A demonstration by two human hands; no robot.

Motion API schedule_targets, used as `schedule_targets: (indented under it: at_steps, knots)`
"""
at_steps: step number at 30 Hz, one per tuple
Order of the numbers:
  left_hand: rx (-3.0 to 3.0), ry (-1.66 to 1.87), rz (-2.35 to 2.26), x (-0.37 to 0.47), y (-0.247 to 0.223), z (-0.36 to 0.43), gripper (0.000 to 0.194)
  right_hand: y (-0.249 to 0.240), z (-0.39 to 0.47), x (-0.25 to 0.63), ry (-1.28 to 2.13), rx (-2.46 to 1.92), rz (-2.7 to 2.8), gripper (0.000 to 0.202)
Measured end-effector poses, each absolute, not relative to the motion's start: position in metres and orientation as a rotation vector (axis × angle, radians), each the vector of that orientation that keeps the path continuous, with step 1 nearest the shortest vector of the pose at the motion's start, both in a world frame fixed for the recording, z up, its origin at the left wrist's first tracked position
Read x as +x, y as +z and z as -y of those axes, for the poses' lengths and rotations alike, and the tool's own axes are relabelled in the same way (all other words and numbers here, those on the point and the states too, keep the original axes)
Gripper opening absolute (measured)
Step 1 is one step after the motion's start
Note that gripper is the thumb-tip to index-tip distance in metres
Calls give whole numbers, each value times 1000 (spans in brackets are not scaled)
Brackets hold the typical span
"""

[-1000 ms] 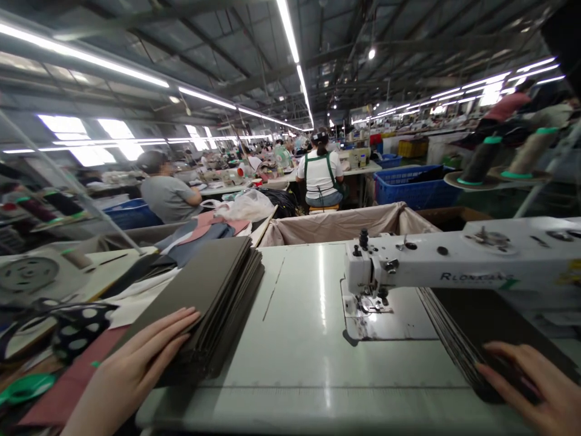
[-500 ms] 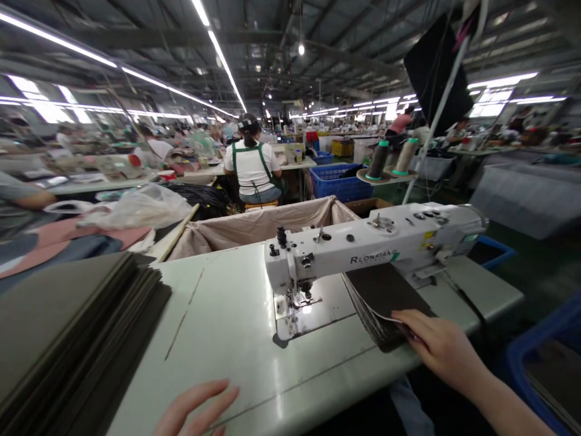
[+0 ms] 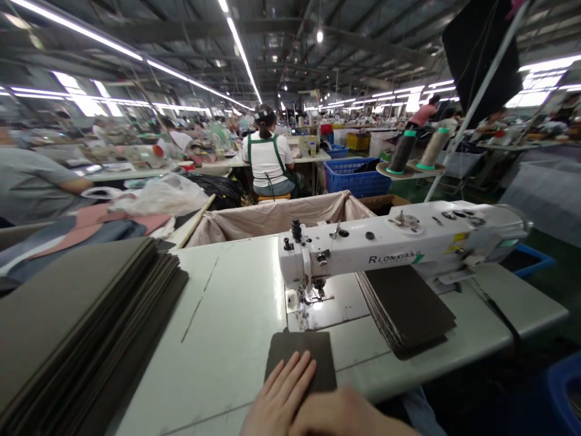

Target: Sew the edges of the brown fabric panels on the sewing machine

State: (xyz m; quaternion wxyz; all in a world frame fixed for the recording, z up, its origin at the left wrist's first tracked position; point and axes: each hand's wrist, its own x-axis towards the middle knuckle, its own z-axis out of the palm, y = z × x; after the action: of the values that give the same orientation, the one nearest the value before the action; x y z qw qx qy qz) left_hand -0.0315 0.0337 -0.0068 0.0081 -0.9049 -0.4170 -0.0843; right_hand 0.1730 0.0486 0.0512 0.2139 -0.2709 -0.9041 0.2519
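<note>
A dark olive-brown fabric piece (image 3: 302,348) with rounded corners lies on the table in front of the sewing machine (image 3: 354,248). My left hand (image 3: 281,393) rests flat on this piece, fingers stretched out. Close against it, at the bottom edge, is my right hand (image 3: 349,415); it is blurred and its fingers are hidden, so I cannot tell whether it grips the piece's near end. Under the machine arm, to the right, sits a stack of similar dark pieces (image 3: 408,309). The needle and presser foot (image 3: 318,293) stand just beyond the piece.
A tall pile of larger dark panels (image 3: 82,303) occupies the table's left side. Behind the table (image 3: 227,303) is a cloth-lined bin (image 3: 281,215). Thread cones (image 3: 402,151) stand at the back right. One co-worker (image 3: 267,154) sits ahead; another person's arm (image 3: 68,181) shows at left.
My right hand has left the stack and moved left, to beside my left hand. A dark fabric piece now lies before the needle, under my left hand. The view has shifted left.
</note>
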Motion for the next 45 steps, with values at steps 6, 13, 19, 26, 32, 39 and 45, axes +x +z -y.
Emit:
schedule_targets:
  at_steps: [6,13,19,26,32,39,45]
  knots:
    - [-2533,-249,1491,-89,-1,-18,65,40,-130,168,561,-1182,2589,52]
    - [-2664,-273,1702,-66,20,-67,62,18,-139,186,465,-1330,2605,60]
    - [-2850,-335,1671,-49,24,-108,63,9,-138,187,452,-1335,2600,64]
    - [-2898,-315,1685,-49,25,-110,64,4,-141,187,469,-1319,2601,62]
    - [-2892,-307,1695,-48,25,-111,63,4,-142,186,469,-1340,2604,63]
    - [-2895,-388,1686,-50,24,-112,64,8,-142,185,454,-1335,2619,64]
    - [-2889,-343,1693,-48,23,-113,63,6,-142,185,445,-1342,2616,65]
